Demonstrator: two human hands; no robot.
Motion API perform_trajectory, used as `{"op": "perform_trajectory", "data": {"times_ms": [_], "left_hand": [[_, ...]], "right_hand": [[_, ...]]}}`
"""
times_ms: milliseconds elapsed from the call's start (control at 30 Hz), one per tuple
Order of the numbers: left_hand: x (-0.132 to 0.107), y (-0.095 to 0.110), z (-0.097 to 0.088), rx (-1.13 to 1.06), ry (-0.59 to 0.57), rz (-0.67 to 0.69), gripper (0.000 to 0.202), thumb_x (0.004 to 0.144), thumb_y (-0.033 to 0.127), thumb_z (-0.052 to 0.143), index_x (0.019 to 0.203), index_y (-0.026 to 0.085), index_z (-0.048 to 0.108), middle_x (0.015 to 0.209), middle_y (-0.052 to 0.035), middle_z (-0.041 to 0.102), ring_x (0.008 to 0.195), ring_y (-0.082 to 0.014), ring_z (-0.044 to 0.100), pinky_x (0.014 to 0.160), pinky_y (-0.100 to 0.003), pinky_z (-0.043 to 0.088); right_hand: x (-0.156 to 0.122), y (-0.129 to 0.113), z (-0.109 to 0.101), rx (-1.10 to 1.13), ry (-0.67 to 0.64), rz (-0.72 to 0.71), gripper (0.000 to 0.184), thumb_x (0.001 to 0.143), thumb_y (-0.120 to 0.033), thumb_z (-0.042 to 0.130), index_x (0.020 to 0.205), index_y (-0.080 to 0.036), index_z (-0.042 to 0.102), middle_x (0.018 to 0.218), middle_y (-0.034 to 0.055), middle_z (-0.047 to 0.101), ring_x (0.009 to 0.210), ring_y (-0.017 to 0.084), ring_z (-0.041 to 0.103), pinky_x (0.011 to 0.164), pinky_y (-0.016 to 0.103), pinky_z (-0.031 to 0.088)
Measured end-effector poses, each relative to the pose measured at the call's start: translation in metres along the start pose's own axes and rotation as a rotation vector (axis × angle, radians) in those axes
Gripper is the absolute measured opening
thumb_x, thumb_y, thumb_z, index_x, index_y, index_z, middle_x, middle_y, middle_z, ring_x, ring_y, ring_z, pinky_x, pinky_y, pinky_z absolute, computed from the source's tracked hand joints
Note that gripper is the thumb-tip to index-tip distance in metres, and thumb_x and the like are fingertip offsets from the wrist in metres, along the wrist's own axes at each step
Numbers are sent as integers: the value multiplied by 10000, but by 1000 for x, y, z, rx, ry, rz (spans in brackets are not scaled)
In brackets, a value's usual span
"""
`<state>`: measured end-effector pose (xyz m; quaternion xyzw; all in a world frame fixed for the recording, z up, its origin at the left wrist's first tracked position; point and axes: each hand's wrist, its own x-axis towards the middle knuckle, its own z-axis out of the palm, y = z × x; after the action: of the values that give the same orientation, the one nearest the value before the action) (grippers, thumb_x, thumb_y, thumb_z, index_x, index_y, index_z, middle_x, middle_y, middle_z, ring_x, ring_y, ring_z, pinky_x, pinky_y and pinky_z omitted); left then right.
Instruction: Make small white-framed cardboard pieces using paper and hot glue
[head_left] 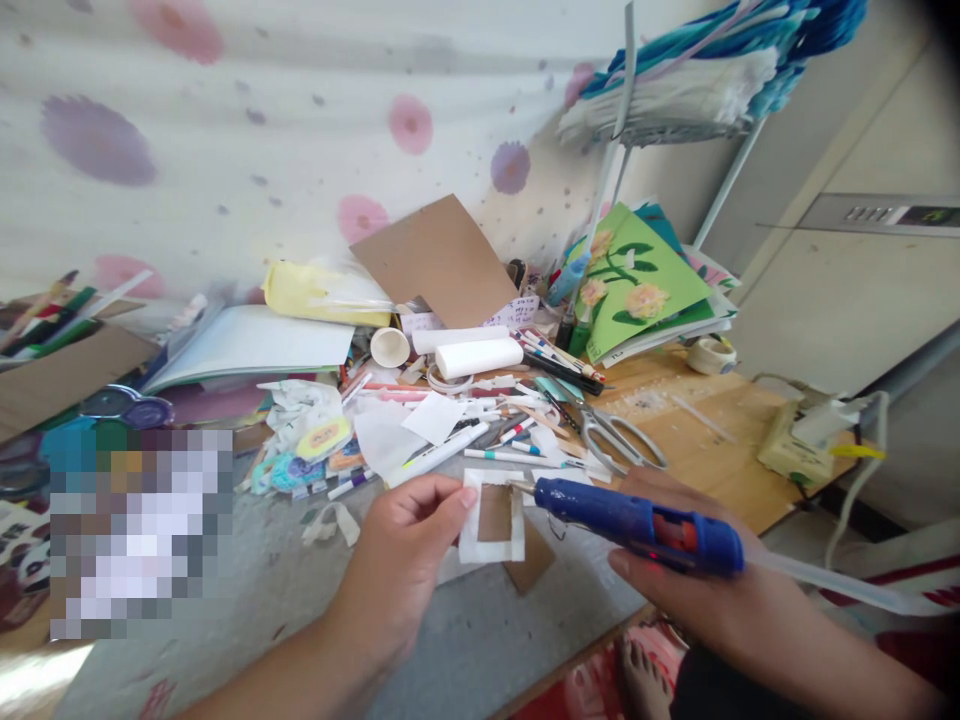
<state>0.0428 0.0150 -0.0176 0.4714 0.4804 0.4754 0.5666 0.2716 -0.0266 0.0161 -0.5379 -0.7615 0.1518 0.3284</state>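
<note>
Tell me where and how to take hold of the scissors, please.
By the grey handle loops, from the near side: the scissors lie flat, loops on bare table toward the right hand, blades pointing away into the heap of pens.

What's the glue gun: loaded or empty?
Loaded: a clear glue stick juts from the back of the glue gun in the right hand.

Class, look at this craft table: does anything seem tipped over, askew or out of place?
Yes. Behind the white paper frame in the left hand, a paper cup lies on its side, mouth toward the camera. Pens are strewn loose among paper scraps, and scissors lie just beyond the glue gun.
</note>
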Motion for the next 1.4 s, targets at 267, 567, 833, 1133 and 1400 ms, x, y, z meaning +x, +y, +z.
{"op": "perform_trajectory", "data": {"times_ms": [267, 567, 833, 1133, 1400], "left_hand": [[-2, 2, 0, 118, 10, 65, 251, 752, 340, 636, 566, 175, 600, 504, 52, 426, 506, -93, 332, 477, -212, 289], [-2, 1, 0, 160, 27, 70, 236, 746, 352, 639, 589, 177, 614, 515, 55, 433, 517, -96, 350, 490, -212, 288], [-1, 0, 0, 141, -9, 62, 231, 762, 350, 633, 609, 178, 616, 525, 51, 458, 528, -92, 369, 496, -208, 295], [-3, 1, -1, 201, -19, 79, 223, 772, 348, 625, 627, 178, 627, 539, 49, 473, 542, -93, 384, 508, -210, 301], [-2, -1, -2, 198, -28, 81, 230, 765, 365, 630, 632, 178, 628, 542, 51, 471, 543, -92, 384, 511, -212, 298]], "right_hand": [[0, -6, -2, 31, -51, 13, 125, 758, -216, 546, 635, -235, 542, 664, 21, 589, 664, 205, 596, 593, 318, 504], [3, -10, 1, 55, -69, 15, 77, 763, -194, 546, 698, -235, 539, 662, 15, 561, 630, 188, 563, 565, 310, 473], [1, -12, 5, 75, -74, 15, 142, 762, -183, 549, 646, -230, 481, 682, 3, 537, 634, 170, 547, 579, 285, 457], [3, -17, 5, 79, -112, -4, 137, 765, -139, 523, 653, -209, 484, 678, -12, 520, 630, 145, 527, 592, 260, 419], [1, -14, 4, 97, -137, -44, 149, 760, -103, 526, 676, -211, 468, 699, -24, 509, 659, 137, 506, 622, 257, 405]]}}
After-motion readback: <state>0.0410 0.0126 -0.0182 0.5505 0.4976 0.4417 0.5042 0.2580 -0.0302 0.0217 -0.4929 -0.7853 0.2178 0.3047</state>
